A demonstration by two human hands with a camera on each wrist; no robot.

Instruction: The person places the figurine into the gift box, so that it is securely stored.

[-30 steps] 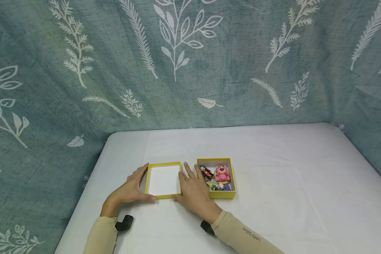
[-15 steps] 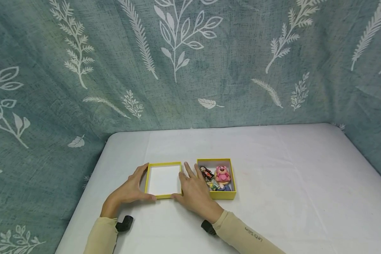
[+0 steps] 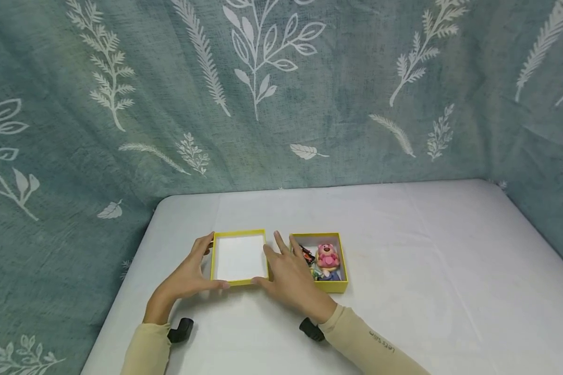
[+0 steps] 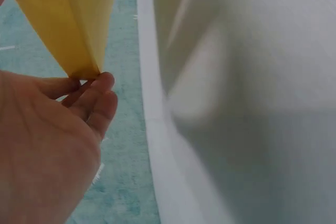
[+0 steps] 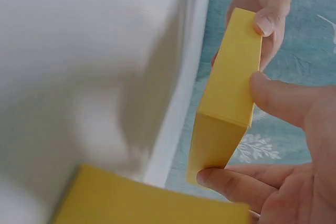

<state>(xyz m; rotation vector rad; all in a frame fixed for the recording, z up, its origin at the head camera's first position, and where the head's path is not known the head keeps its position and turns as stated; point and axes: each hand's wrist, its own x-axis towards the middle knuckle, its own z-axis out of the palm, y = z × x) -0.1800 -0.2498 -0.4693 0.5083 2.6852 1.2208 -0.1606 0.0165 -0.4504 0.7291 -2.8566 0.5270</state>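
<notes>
A square yellow box lid (image 3: pixel 240 258), its white inside facing up, is held between both hands a little above the table. My left hand (image 3: pixel 185 276) grips its left side, thumb at the near corner and fingers at the far one. My right hand (image 3: pixel 293 276) grips the right side; the right wrist view shows the thumb on one yellow wall (image 5: pixel 231 66) and a fingertip under the corner. Just right of it stands an open yellow box (image 3: pixel 330 287) with small figures inside, among them a pink bear (image 3: pixel 328 257). My right fingers partly cover the box's left side.
A white cloth (image 3: pixel 431 291) covers the table. Behind it hangs a blue-green curtain (image 3: pixel 347 94) with white leaf prints. Dark wrist cameras sit under the left sleeve (image 3: pixel 147 349) and the right sleeve (image 3: pixel 370 338).
Both hands have raised the box lid off the table, shifting it slightly up and left in the head view. The box with the figures has stayed in place.
</notes>
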